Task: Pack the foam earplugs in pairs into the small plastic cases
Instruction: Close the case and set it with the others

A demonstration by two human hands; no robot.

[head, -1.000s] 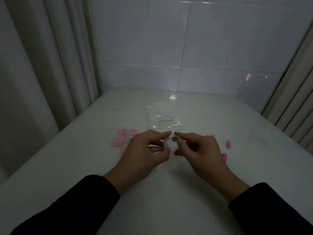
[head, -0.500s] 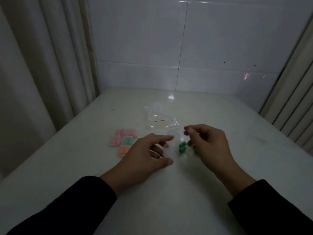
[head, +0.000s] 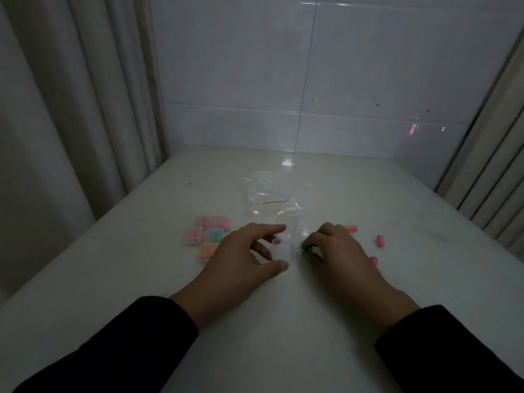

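A small clear plastic case [head: 285,245] lies open on the white table [head: 283,321], its lid tipped up behind it. My left hand [head: 241,259] rests beside it, thumb and forefinger framing the case. My right hand [head: 337,253] pinches green foam earplugs [head: 305,246] on the table just right of the case. Loose pink earplugs lie to the right, one [head: 380,240] apart, one [head: 351,228] behind my knuckles, one [head: 373,260] by my wrist side. Several filled cases [head: 208,236] with pink, green and orange plugs sit to the left.
A crumpled clear zip bag [head: 269,199] with a red seal line lies behind the case. Curtains hang along the left and right table edges. A tiled wall closes the far edge.
My right hand has come down from above the table onto the green earplugs and closed on them. My left hand has stayed by the open case.
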